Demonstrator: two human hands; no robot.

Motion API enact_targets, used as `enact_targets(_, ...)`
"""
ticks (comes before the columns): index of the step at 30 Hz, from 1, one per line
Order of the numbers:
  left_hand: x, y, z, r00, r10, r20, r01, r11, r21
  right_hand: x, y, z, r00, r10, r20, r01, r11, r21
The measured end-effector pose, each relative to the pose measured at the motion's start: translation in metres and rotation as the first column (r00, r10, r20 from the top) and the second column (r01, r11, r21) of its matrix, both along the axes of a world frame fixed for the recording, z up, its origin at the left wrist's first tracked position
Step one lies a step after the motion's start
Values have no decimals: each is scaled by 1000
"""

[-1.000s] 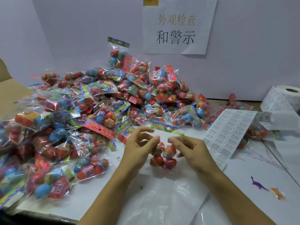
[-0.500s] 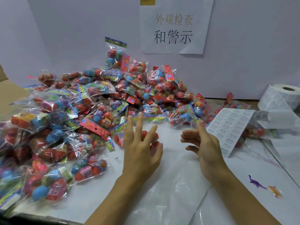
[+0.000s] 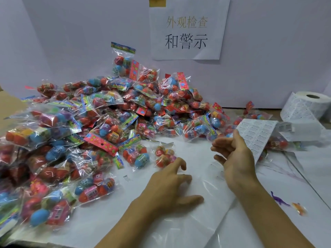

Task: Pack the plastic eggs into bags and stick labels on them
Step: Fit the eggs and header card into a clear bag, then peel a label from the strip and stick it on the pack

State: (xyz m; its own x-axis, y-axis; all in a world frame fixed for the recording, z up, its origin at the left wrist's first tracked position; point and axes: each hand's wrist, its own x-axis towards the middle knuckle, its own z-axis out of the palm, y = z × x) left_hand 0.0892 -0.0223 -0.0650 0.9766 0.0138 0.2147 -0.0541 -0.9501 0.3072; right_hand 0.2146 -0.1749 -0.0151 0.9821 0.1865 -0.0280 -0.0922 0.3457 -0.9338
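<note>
A clear bag of small red and pink plastic eggs lies on the white table, just beyond my left hand. My left hand hovers over the table with its fingers loosely curled and holds nothing. My right hand is raised to the right of that bag, fingers relaxed and empty, with its fingertips near the edge of a sheet of white printed labels. A big heap of packed egg bags fills the left and back of the table.
A roll of labels stands at the back right. Flat clear plastic bags lie under my forearms. Two small toy dinosaurs, a purple one and an orange one, lie at the right. A paper sign hangs on the wall.
Both hands held the bag of eggs a second ago; my left hand pushed it away toward the heap and has drawn back, while my right hand moved toward the label sheet.
</note>
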Motion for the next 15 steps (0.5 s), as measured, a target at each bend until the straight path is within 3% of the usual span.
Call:
enact_targets(3,1,9,0,999,-14,-38,2,959,-282,6,-4,2,999,-1,-33,2,1000,29)
enact_targets(5,1,15,5,998,-49,-31,24,838,-545,8,-5,1,999,7,-42,-7,1000,5)
enact_targets(7,-1,18,10,996,-85,4,57,633,-772,7,-5,2,998,46,-43,-48,999,-25)
enact_targets(9,-4,18,15,994,-98,56,87,343,-936,5,-6,3,994,108,11,-107,992,-64)
enact_targets(11,-3,17,21,998,-36,47,53,182,-982,0,-6,4,972,187,145,-157,969,-193)
enact_targets(15,0,21,31,985,126,-120,-137,135,-981,-11,-2,0,857,357,372,-138,854,-502)
